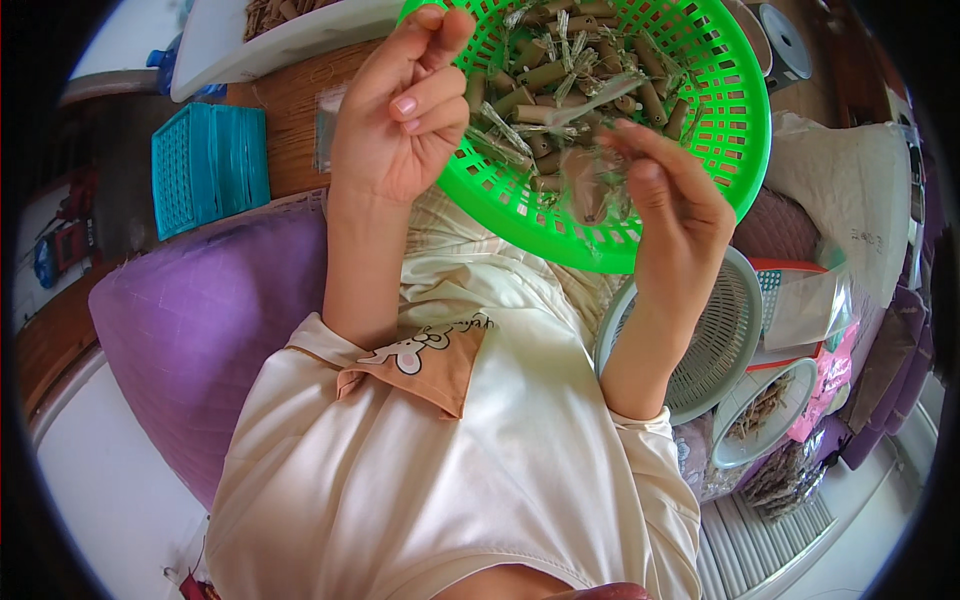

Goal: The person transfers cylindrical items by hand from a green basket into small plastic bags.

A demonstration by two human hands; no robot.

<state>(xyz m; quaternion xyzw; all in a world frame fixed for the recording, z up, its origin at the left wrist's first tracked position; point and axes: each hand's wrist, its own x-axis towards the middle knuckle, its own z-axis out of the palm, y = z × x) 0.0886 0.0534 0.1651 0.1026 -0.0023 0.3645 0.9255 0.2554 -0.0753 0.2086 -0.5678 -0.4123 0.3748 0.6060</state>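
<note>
My right hand (680, 200) pinches a small clear plastic wrapper (585, 190) between thumb and fingers, over the near rim of a bright green basket (735, 130). Something brownish shows through the wrapper, blurred. My left hand (415, 115) is raised by the basket's left rim, its fingers curled in and pressed together. Whether anything small sits between those fingertips is hidden. Inside the basket lie many short brown-green cylinders (545, 75), with twisted clear wrapper ends (570, 45) among them.
A teal plastic basket (210, 165) stands on the wooden table at the left, near a white tray (280, 45) of brown pieces. At my right are a grey colander (715, 340), a red-edged tray (790, 265) and a small basket of brown bits (765, 415). Purple cushioning (215, 330) lies at my left.
</note>
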